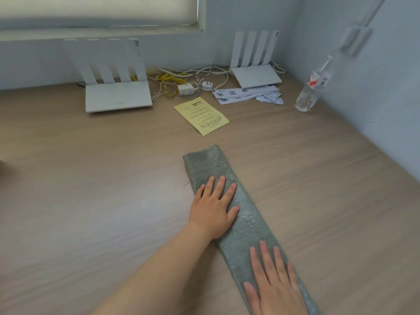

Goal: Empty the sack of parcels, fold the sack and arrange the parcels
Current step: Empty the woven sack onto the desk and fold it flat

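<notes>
Head view: the sack [247,223], grey-green and woven, is seen folded into a long narrow strip that lies flat on the worktop [91,178], running slantwise from its middle toward the near right. The strip's near end is cut off by the lower frame edge, and parts of it are hidden beneath both palms. The left hand [213,208] is laid flat on the middle of the strip, fingers straight and slightly spread, nothing being gripped. The right hand [275,283] is pressed flat on the near end in the same way; its wrist is lost at the frame edge.

Pale wood grain is shown across the worktop, which is met by blue-grey walls in the far right corner. A yellow leaflet [201,115] lies beyond the sack. Along the far edge, two white routers [118,97] [256,75] are set with tangled cables [172,80] between them, and printed papers [247,94] are partly tucked under the right one. A clear bottle [312,87] stands near the right wall. A window blind [97,10] is blurred above. Something dark at the left frame edge cannot be made out.
</notes>
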{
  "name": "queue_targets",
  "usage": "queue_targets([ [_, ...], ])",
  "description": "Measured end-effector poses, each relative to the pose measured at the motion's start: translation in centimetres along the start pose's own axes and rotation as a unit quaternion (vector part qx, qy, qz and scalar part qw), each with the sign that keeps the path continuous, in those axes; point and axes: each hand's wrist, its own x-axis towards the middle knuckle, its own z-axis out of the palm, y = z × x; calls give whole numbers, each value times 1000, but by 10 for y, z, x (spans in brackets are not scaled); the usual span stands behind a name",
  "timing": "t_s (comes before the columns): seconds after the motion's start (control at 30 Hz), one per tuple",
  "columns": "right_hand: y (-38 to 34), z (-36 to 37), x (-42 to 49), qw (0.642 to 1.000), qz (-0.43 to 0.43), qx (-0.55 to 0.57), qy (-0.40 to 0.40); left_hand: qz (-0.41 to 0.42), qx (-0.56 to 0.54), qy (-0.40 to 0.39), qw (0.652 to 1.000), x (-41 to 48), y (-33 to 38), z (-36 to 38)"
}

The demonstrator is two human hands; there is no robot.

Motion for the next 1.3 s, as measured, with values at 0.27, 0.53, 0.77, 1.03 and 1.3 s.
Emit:
queue_targets([
  [0.27, 2, -2, -18, 999, 21, -23, 36, -25, 28, 8, 999, 15, -26, -5],
  [0.53, -6, 5, -32, 993, 100, -51, 39, -49, 21, -3, 999, 33, -40, -13],
  [0.77, -7, 5, -29, 992, 103, -54, 40, -68, 18, -27, 997, 41, -42, -18],
  [1.03, -21, -29, -31, 988, 135, 12, -74, -40, -13, -17, 999, -59, -21, -7],
  [1.3, -76, -102, -2, 960, 182, 104, -186, 16, -19, -40, 999, -192, -27, -44],
])
